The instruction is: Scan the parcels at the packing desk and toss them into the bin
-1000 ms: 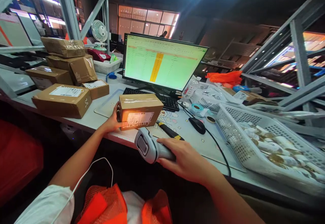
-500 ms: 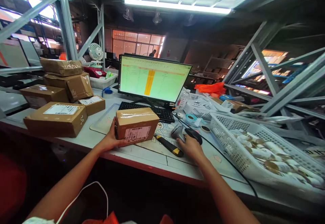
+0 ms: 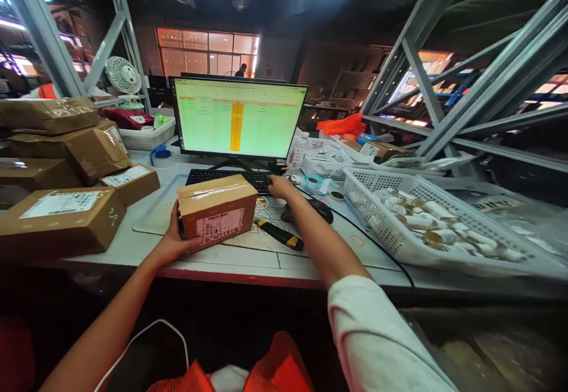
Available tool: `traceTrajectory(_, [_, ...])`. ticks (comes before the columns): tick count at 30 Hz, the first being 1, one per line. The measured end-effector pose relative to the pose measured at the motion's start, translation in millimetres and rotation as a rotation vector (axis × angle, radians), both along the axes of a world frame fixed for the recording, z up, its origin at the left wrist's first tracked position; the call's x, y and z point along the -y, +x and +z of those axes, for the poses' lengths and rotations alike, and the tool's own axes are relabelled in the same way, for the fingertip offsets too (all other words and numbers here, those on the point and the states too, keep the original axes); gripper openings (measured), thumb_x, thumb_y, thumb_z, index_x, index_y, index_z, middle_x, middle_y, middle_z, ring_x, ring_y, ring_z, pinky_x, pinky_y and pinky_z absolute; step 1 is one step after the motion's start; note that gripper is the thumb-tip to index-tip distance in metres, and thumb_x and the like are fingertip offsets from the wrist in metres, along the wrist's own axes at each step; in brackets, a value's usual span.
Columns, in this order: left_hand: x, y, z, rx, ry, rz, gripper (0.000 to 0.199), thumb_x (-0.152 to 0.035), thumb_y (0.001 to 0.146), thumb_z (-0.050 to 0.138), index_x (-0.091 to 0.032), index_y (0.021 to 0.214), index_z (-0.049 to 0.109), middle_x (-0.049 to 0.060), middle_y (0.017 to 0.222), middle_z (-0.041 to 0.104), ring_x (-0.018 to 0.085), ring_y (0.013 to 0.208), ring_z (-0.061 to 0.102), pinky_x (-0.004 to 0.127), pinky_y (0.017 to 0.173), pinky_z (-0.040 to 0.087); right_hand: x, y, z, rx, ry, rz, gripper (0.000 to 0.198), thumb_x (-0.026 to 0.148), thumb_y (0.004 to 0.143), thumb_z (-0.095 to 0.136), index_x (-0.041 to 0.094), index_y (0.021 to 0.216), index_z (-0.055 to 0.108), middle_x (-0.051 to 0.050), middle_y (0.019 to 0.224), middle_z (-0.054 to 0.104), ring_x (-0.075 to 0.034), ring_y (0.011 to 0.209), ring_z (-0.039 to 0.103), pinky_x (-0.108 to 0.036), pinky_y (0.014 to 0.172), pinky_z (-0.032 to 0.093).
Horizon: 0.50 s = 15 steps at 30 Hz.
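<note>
The stack of boxes (image 3: pixel 66 146) at the left sits unevenly; a bump against it could, I judge, slide the top one. The carton (image 3: pixel 219 214) stands close to the near edge of the bench (image 3: pixel 266 259), and only the left hand (image 3: pixel 174 241) secures it, clasping its left end with the thumb along the labelled face. Should that hold slacken, the carton could swing round or slip off. The right hand (image 3: pixel 280 188) is at the right end of the keyboard (image 3: pixel 206 176); its fingertips are hidden, so I cannot tell whether they are spread or pressed together. A stray keystroke there is possible. Just right of the carton lies a box cutter (image 3: pixel 280 235), which a shove could turn; whether its blade is out is unclear.

The room is dim, with metal frames (image 3: pixel 417 63) at both sides and a lit window (image 3: pixel 208 45) at the far side. The white bench carries a pale patterned mat (image 3: pixel 148 217), a monitor (image 3: pixel 237 119), a perforated basket (image 3: pixel 370 211) to the right, a mouse (image 3: pixel 323 209) and, beyond it, a blue roll (image 3: pixel 314 183).
</note>
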<state>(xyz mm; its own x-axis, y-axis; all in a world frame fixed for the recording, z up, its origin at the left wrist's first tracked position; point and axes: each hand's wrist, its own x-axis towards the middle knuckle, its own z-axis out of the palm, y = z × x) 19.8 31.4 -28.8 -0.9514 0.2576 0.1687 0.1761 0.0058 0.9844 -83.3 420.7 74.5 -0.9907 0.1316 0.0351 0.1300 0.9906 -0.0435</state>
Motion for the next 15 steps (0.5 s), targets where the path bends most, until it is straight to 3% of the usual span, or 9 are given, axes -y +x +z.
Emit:
traceTrajectory(4, [-0.2, -0.7, -2.8, -0.002, -0.007, -0.007, 0.147, -0.043, 0.068, 0.099, -0.031, 0.172, -0.005, 0.02, 0.167, 0.038, 0.04, 0.156, 0.037, 0.061, 0.13, 0.027, 4.2, -24.8, -16.3, 0.092, 0.028, -0.027, 0.049, 0.022, 0.097, 0.062, 0.01, 0.144, 0.065, -0.024, 0.139, 0.068, -0.031, 0.129, 0.066, -0.038, 0.108, 0.051])
traceTrajectory(7, [-1.2, -2.3, -5.6, -0.045, 0.024, -0.039, 0.146, -0.041, 0.07, 0.098, -0.033, 0.171, -0.007, 0.019, 0.169, 0.035, 0.037, 0.156, 0.037, 0.059, 0.131, 0.027, 7.1, -32.1, -22.5, 0.124, 0.052, -0.028, 0.044, 0.034, 0.102, 0.063, 0.009, 0.138, 0.067, -0.022, 0.141, 0.066, -0.03, 0.129, 0.065, -0.046, 0.11, 0.052])
traceTrajectory(10, [-2.5, -2.6, -5.5, -0.084, 0.042, -0.057, 0.145, -0.04, 0.071, 0.097, -0.033, 0.171, -0.008, 0.018, 0.171, 0.032, 0.036, 0.157, 0.036, 0.057, 0.131, 0.026, 12.0, -36.4, -19.5, 0.139, 0.06, -0.005, 0.043, 0.036, 0.106, 0.059, 0.012, 0.141, 0.064, -0.018, 0.146, 0.064, -0.028, 0.132, 0.064, -0.049, 0.112, 0.051])
traceTrajectory(15, [-4.4, 2.9, 4.4, -0.058, -0.003, -0.021, 0.149, -0.046, 0.069, 0.097, -0.031, 0.172, -0.011, 0.019, 0.174, 0.026, 0.039, 0.158, 0.032, 0.057, 0.132, 0.023, 26.8, -23.3, -3.0, 0.164, 0.067, 0.067, 0.045, 0.026, 0.102, 0.055, 0.007, 0.141, 0.066, -0.027, 0.147, 0.062, -0.035, 0.132, 0.064, -0.041, 0.105, 0.052])
